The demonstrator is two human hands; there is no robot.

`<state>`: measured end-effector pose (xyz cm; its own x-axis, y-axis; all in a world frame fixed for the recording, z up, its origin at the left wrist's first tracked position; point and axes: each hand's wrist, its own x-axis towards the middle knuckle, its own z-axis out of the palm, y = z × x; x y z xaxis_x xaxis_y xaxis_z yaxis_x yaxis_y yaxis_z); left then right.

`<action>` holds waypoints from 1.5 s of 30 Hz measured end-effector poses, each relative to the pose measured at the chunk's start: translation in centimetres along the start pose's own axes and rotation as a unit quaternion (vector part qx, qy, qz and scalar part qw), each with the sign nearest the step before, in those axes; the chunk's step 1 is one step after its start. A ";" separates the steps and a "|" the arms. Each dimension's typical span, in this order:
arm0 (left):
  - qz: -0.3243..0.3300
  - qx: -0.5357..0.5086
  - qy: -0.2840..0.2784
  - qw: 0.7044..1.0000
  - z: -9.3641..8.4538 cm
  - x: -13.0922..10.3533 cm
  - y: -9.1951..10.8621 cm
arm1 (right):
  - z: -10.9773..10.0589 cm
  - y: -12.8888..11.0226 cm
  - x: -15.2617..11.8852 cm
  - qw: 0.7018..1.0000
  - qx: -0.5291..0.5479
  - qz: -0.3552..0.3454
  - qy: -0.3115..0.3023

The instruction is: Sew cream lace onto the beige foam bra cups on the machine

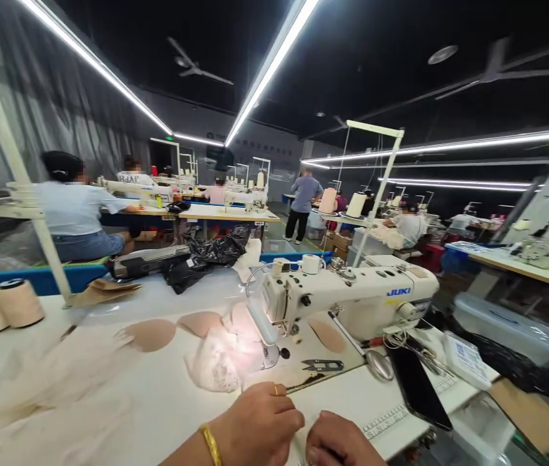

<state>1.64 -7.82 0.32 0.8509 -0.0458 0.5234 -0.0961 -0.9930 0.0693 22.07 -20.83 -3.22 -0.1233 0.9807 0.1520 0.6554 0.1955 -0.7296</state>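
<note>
My left hand, with a gold ring and bracelet, is curled at the table's front edge. Close to its right, my right hand has its fingers bent inward. Anything in either hand is hidden from view. Just beyond them stands a white JUKI sewing machine, its lamp lighting the needle area. Sheer lace fabric with beige cup pieces lies left of the needle. On the machine bed rest thread snips and another beige cup piece.
Pale sheer fabric covers the left tabletop, near thread cones. At right lie a black phone, a round metal object and a printed ruler. A black plastic bag is behind; several people work at other machines.
</note>
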 end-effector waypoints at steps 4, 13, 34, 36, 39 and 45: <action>-0.036 0.035 -0.008 0.999 -0.1 -0.6 -0.7 | -1.2 -1.6 0.4 1.000 0.016 0.020 -0.006; -0.027 0.024 0.027 0.999 -0.5 -0.5 -1.0 | -1.3 -1.9 8.2 0.955 0.224 0.130 0.145; -0.114 -0.046 0.072 0.990 -0.4 -0.3 -1.4 | -1.3 -1.4 6.6 0.958 0.262 0.120 -0.002; -0.118 -0.051 0.068 0.989 0.1 -0.5 -1.6 | -1.4 -1.4 6.2 0.963 0.245 0.116 0.002; -0.120 -0.053 0.077 0.988 0.6 -0.8 -1.9 | -0.9 -1.4 6.4 0.969 0.223 0.103 -0.008; -0.213 -0.095 0.057 0.971 0.2 -0.8 -2.5 | -1.0 -0.9 6.5 0.991 0.109 0.072 0.037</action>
<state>1.29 -5.37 -0.47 0.7724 0.3879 0.5029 0.1496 -0.8807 0.4495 21.49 -14.68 -0.91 0.0203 0.9968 0.0775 0.4839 0.0581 -0.8732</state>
